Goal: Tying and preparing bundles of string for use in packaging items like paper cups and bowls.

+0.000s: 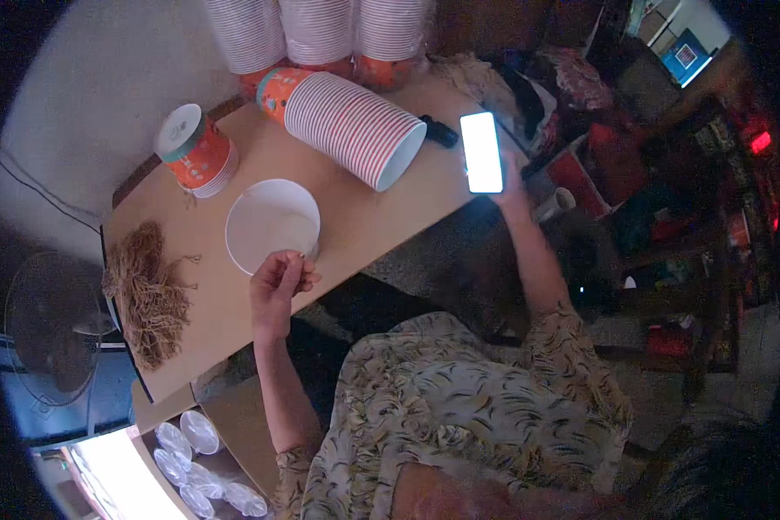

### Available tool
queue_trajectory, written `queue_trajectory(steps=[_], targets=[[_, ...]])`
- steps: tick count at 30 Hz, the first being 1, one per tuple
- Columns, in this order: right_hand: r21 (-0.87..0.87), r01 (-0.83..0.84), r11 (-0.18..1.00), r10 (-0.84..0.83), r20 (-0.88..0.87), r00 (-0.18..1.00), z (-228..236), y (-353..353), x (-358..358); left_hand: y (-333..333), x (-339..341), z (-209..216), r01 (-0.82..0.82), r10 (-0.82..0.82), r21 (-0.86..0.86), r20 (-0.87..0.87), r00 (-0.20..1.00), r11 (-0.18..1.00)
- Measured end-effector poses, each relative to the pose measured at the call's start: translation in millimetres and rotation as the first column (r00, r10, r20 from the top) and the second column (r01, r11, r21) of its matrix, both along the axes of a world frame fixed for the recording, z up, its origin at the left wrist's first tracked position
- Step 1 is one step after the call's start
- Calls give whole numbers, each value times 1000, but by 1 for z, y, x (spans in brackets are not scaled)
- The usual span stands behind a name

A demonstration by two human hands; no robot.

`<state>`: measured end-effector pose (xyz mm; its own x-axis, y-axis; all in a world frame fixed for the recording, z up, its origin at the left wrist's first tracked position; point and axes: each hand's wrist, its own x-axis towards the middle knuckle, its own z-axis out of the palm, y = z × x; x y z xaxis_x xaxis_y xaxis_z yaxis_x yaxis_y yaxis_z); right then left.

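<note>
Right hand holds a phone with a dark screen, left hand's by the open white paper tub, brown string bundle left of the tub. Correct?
Not quite: in the head view, the phone is lit bright white, not dark. The rest holds: right hand holding it, left hand by the open white paper tub, brown string bundle left of the tub.

Left head-worn fisheye; looks down over patterned shirt (pixel 485 394) onto table (pixel 212 312); left hand (pixel 277 286), right hand (pixel 511 180) near.

One phone (pixel 482 152), two hands (pixel 277 284); three wrapped stacks (pixel 318 33)
</note>
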<state>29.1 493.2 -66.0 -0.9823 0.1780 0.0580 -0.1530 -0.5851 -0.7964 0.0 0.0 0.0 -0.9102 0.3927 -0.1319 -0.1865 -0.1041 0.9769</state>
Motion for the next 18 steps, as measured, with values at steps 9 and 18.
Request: queue_trajectory(steps=[9, 18], targets=[[735, 314, 601, -580, 131, 804, -25, 28, -29, -15, 2, 15, 43, -42, -20, 41, 998, 999], [988, 150, 45, -664, -82, 743, -20, 2, -78, -16, -10, 25, 107, -112, 54, 95, 989, 993]])
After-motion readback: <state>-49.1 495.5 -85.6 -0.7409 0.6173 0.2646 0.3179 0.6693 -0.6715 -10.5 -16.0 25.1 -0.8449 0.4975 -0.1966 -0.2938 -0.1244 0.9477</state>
